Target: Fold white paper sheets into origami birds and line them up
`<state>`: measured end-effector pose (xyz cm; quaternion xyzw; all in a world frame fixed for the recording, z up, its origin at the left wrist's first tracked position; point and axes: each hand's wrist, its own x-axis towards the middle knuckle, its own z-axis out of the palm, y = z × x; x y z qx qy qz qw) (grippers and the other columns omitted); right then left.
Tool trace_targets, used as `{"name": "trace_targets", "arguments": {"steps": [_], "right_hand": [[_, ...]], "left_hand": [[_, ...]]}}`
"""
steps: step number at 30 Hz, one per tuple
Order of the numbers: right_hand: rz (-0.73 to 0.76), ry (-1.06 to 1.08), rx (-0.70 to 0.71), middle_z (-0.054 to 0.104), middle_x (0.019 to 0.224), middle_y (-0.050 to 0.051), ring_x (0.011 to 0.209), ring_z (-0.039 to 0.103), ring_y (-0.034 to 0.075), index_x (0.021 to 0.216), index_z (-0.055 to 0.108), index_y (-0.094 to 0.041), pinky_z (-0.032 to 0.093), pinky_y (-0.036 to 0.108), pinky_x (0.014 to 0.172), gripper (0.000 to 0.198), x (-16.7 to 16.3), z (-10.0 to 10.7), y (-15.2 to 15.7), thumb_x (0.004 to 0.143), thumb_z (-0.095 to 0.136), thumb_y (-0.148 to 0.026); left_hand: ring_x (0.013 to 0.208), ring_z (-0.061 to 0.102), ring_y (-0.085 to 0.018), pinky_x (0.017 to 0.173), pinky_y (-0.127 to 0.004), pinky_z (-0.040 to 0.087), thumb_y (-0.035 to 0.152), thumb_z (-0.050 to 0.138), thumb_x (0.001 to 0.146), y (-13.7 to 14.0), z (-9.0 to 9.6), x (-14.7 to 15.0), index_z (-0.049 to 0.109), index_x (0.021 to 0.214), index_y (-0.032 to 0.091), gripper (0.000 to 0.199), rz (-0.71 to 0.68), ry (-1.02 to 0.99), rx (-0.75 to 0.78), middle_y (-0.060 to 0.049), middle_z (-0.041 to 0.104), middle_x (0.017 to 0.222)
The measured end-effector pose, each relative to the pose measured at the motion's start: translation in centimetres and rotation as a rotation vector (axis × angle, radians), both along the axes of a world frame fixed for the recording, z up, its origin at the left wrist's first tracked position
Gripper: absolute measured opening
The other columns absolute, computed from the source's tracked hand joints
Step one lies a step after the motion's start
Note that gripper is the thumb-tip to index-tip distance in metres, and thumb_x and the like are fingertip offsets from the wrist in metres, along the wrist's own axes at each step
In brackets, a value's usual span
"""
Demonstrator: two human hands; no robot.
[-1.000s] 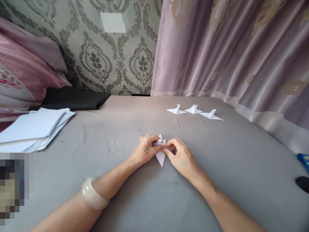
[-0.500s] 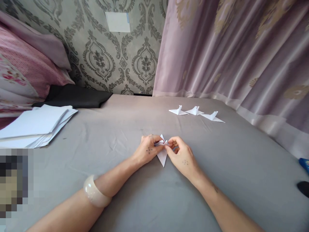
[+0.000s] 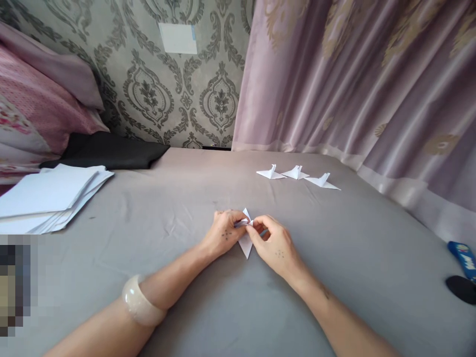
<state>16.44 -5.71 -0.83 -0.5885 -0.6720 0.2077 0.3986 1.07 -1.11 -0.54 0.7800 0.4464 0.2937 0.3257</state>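
A wide flat top has a gray cloth (image 3: 238,307) over it, with little wrinkles here and there. On it sits a messy stack of white paper (image 3: 48,191). Some of the sheets stick out at the edges. Just to the right of the stack there is a small dark mark (image 3: 92,217) on the cloth. Right behind the stack is a black folded thing (image 3: 115,151). Well to the right of the stack, three folded white paper shapes (image 3: 296,173) sit in a row, each with a bit poking up. Even farther right of the stack, and closer to us, are a blue thing (image 3: 462,258) with light marks and a black roundish thing (image 3: 461,289), side by side.
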Motion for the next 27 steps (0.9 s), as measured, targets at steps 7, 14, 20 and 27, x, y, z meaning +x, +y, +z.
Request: {"name": "trace_targets", "arguments": {"steps": [7,14,20,27], "right_hand": [[-0.06,-0.014,-0.024,0.063,0.07,0.0,0.068,0.057,0.014,0.07,0.062,-0.021,0.04,0.025,0.066,0.025,-0.4,1.2,-0.1,0.086,0.053,-0.037],[-0.135,0.237,-0.306,0.061,0.059,-0.001,0.063,0.057,0.015,0.065,0.066,-0.019,0.039,0.026,0.063,0.023,0.1,2.0,0.3,0.078,0.056,-0.035],[-0.136,0.486,-0.542,0.068,0.071,0.002,0.068,0.063,0.014,0.073,0.068,-0.017,0.042,0.022,0.058,0.018,0.9,2.1,0.7,0.075,0.059,-0.033],[-0.089,0.692,-0.699,0.068,0.08,0.004,0.07,0.062,0.009,0.081,0.07,-0.015,0.045,0.018,0.058,0.017,1.7,2.1,0.7,0.077,0.065,-0.031]], "left_hand": [[0.08,0.061,-0.018,0.078,-0.031,0.038,0.025,0.059,0.086,-0.2,0.0,0.1,0.068,0.075,0.019,0.016,-0.043,0.046,0.06,0.0,0.067,0.073],[0.084,0.062,-0.018,0.073,-0.026,0.042,0.029,0.061,0.086,-0.1,0.0,-0.1,0.069,0.088,0.02,0.012,-0.096,-0.073,0.005,-0.001,0.069,0.084],[0.073,0.063,-0.014,0.068,-0.023,0.042,0.025,0.06,0.087,0.0,-0.1,-0.3,0.071,0.084,0.02,0.013,-0.129,-0.154,-0.045,0.001,0.07,0.077],[0.079,0.064,-0.016,0.071,-0.024,0.045,0.027,0.061,0.087,0.1,-0.3,-0.5,0.073,0.088,0.019,0.014,-0.162,-0.206,-0.054,-0.001,0.071,0.084]]}}
